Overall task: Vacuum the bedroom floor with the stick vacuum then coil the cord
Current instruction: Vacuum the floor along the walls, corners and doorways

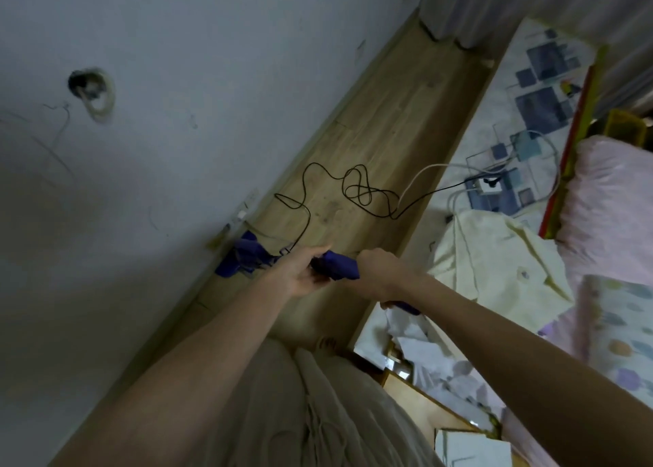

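Between wall and bed, both hands grip the purple stick vacuum [339,267], left hand [300,272] and right hand [376,272] wrapped round its handle (likely steadying it), black cord [357,187] loose on the floor [406,106], still plugged in.

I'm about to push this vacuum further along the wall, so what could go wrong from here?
1. The black cord lies in loose, overlapping loops on the wooden floor, right ahead of the purple vacuum head; it could be run over or snagged.
2. It runs up to a power strip on the bed; a hard push may yank it.
3. Both the left hand and the right hand grip the handle, leaving none free to clear cord.
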Tool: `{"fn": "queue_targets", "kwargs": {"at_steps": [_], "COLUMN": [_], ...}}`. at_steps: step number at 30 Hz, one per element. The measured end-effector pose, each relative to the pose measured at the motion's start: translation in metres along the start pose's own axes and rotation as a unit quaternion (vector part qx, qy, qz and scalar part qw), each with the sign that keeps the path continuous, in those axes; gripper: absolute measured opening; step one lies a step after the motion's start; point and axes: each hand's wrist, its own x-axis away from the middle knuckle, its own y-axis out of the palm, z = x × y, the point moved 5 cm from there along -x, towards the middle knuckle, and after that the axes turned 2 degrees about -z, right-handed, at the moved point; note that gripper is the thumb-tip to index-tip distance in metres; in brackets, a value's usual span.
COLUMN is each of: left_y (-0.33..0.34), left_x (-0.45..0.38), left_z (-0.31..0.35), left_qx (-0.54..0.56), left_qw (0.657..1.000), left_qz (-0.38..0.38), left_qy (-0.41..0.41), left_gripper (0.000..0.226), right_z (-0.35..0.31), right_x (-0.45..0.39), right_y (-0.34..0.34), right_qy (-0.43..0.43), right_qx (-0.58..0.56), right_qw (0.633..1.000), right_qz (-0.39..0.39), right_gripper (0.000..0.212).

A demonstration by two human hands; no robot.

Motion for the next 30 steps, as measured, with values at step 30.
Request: {"fn": "queue_targets", "kwargs": {"at_steps": [30], "left_y": [-0.011], "left_x": [0.008], "left_z": [-0.002], "left_qx": [0.106], "left_qw": [0.990], "left_qz": [0.059], "left_qy": [0.070], "left_gripper": [0.047], "right_z": [-0.027], "right_x": [-0.012], "right_y": [-0.015], "right_qy": [-0.066], "right_qx": [-0.010], "right_qw": [0.996], "right_qz": [-0.063], "right_gripper": [0.014]}}
